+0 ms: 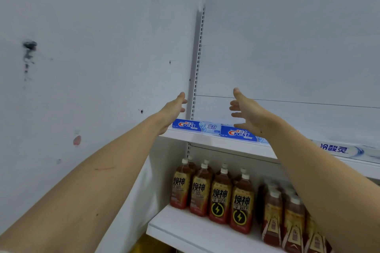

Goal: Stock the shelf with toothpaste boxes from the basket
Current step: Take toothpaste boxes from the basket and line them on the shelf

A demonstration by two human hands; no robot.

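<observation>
Hands reach up toward the upper shelf (216, 143) near the middle of the frame, both holding nothing. The left hand (171, 112) hovers at the shelf's left end, fingers straight and spread, just above the left Crest toothpaste box (195, 126). The right hand (247, 112) is raised right of centre with fingers relaxed and apart, its lower fingers close over the second Crest box (239, 134), though contact cannot be judged. The two blue boxes lie flat, end to end, along the shelf's front edge. Further right on the same shelf, past the right forearm, lies a white toothpaste box (347, 150). On the lower shelf (191, 232), at the bottom of the frame, stand rows of brown drink bottles (220, 195).
</observation>
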